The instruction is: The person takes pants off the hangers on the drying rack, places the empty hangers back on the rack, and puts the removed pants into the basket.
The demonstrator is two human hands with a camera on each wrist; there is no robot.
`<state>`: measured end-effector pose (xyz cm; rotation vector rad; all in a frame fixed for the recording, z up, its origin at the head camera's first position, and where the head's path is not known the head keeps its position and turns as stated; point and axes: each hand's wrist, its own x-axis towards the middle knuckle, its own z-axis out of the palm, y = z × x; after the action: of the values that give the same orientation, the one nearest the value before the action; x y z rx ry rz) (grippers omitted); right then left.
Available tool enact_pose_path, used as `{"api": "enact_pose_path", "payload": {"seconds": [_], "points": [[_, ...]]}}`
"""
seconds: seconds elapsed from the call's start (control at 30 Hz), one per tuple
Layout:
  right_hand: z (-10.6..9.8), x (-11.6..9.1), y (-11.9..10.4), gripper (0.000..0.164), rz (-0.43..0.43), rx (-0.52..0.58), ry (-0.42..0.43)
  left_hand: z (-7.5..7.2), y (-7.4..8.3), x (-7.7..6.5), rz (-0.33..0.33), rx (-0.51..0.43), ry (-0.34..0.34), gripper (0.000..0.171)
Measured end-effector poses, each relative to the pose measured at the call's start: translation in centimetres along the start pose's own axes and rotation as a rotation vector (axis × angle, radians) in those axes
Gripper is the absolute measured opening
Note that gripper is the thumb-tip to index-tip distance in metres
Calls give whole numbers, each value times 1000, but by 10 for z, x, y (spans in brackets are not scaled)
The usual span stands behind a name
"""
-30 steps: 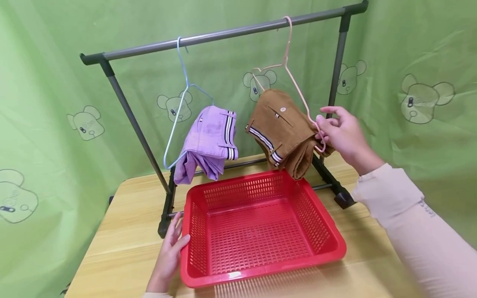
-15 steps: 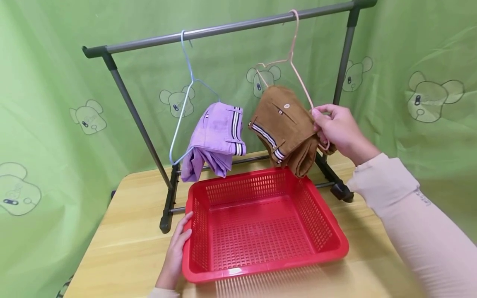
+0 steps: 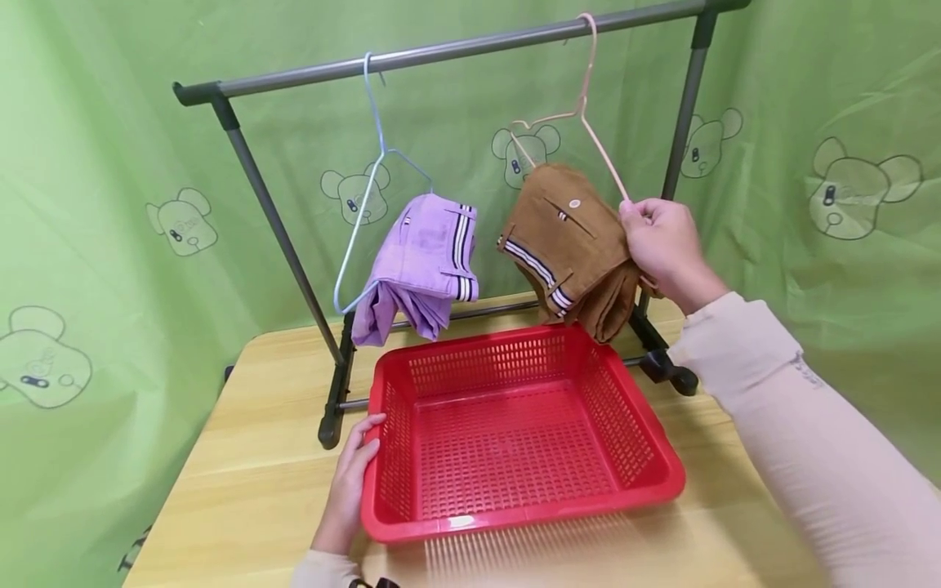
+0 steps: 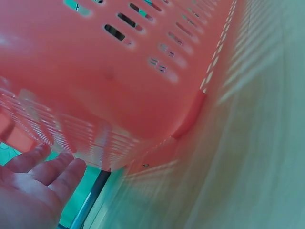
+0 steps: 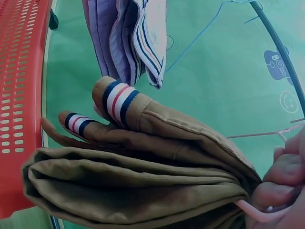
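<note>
Pinching the pink hanger (image 3: pixel 604 158), the right hand (image 3: pixel 667 245) is beside the brown trousers (image 3: pixel 562 224), far right — the left hand (image 3: pixel 345 482), fingers nearly straight, touches the red basket (image 3: pixel 522 516) at its left.

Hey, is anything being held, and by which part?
The right hand holds the pink hanger by its sloping side, near the lower corner; the left hand rests against the left side of the red basket.

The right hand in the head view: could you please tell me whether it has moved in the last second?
Yes: against the rack's right post, the right hand has shifted slightly leftward, toward the brown trousers.
</note>
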<state>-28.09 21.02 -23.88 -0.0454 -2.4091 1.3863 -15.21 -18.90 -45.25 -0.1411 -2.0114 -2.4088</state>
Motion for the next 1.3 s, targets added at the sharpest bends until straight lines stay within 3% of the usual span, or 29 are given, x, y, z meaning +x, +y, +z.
{"api": "enact_pose_path", "payload": {"seconds": [0.57, 0.87, 1.3], "points": [[-5, -4, -6, 50, -48, -89, 65, 1, -2, 5, 21, 15, -8, 40], [-7, -8, -9, 49, -56, -107, 74, 0, -1, -1, 0, 40, 13, 40], [-17, -16, -15, 50, -89, -111, 98, 3, -2, -4, 30, 76, 0, 42]]}}
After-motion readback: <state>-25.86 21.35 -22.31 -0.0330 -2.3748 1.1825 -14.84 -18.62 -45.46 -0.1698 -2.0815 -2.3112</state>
